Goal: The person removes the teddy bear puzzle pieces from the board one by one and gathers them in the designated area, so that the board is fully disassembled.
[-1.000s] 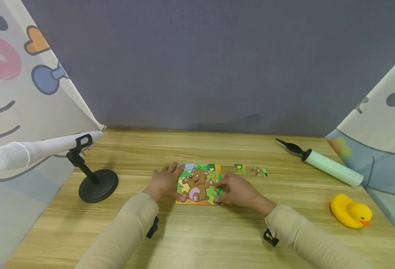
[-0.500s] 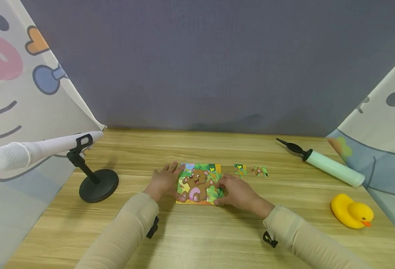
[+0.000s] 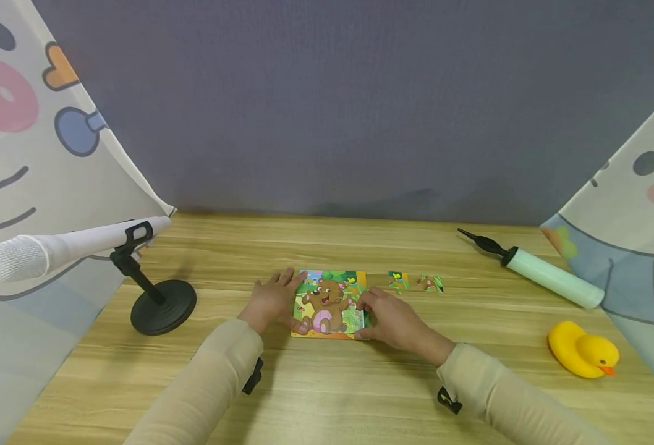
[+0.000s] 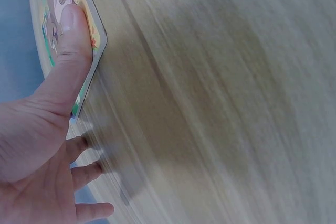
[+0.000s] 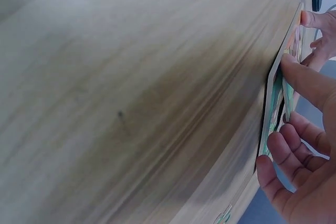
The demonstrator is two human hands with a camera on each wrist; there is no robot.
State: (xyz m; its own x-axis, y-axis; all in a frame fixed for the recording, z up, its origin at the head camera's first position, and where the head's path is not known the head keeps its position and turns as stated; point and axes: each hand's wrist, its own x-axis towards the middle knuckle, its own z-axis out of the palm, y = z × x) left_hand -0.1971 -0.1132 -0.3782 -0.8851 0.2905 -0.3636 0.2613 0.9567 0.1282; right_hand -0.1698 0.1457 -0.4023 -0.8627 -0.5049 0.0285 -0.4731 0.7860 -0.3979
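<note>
A jigsaw puzzle [image 3: 327, 303] with a brown bear picture lies flat on the wooden table in the head view. My left hand [image 3: 271, 303] rests at its left edge, fingers straight and spread, with the thumb [image 4: 73, 30] pressing on the picture's lower corner. At the right side, my right hand [image 3: 396, 318] pinches a puzzle piece [image 5: 287, 97], tilted up from the board at one edge. Its other fingers curl beside the board. Two loose puzzle pieces, one with a duckling [image 3: 398, 280] and one brown and green [image 3: 431, 283], lie to the right.
A white microphone [image 3: 76, 248] on a black stand [image 3: 162, 307] stands at the left. A pale green hand pump [image 3: 552, 277] and a yellow rubber duck [image 3: 583, 349] lie at the right. A grey panel [image 3: 327, 111] rises behind the table.
The puzzle piece under my right fingers has tilted further up, and a pale glare now shows on it. My left hand and the loose pieces stay where they were.
</note>
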